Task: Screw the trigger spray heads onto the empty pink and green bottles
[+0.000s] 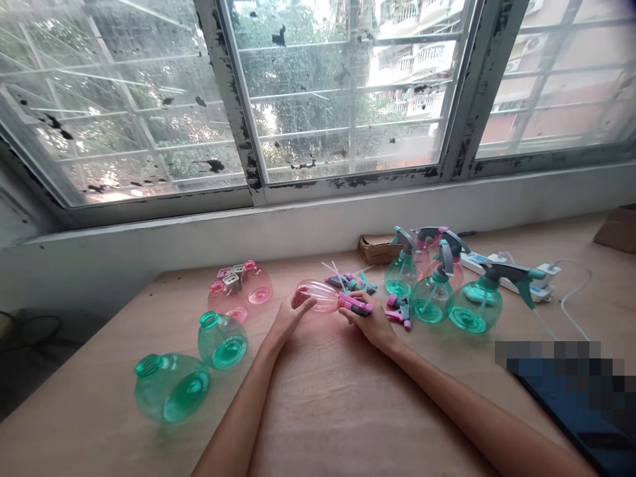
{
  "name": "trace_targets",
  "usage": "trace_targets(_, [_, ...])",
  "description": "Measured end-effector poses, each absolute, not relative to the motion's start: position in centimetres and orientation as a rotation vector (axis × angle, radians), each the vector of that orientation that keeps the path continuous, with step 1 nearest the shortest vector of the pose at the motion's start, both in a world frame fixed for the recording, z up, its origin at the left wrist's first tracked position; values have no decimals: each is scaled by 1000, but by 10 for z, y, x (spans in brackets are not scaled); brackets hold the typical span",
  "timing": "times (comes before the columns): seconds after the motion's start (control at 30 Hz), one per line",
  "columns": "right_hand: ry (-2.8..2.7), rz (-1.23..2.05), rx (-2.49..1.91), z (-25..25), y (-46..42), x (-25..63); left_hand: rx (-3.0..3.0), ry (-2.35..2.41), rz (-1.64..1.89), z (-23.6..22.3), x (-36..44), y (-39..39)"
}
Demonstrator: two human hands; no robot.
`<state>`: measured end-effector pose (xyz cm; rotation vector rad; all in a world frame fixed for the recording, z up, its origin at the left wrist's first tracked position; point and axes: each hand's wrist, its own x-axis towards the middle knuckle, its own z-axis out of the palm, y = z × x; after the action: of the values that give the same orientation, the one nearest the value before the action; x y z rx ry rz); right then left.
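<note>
A clear pink round bottle (318, 293) lies on its side on the wooden table (322, 411). My left hand (291, 317) is wrapped round its left end. My right hand (370, 321) grips the pink and grey spray trigger head (355, 304) at the bottle's neck. Loose trigger heads with thin tubes (354, 281) lie just behind it. Two more trigger heads (400, 311) rest beside my right hand.
Two open green bottles (171, 387) (222, 340) lie at the left, two pink ones (241, 288) behind them. Assembled green and pink spray bottles (437, 291) stand at the right, with a white power strip (501, 271), a small cardboard box (378, 248) and a dark blue object (576, 411).
</note>
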<state>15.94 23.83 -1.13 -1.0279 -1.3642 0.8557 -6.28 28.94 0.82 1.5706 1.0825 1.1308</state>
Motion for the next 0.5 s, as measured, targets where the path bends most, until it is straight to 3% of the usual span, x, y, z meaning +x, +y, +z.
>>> trace_targets(0.5, [-1413, 759, -1040, -16, 238, 160, 1510, 1039, 1174, -1, -64, 295])
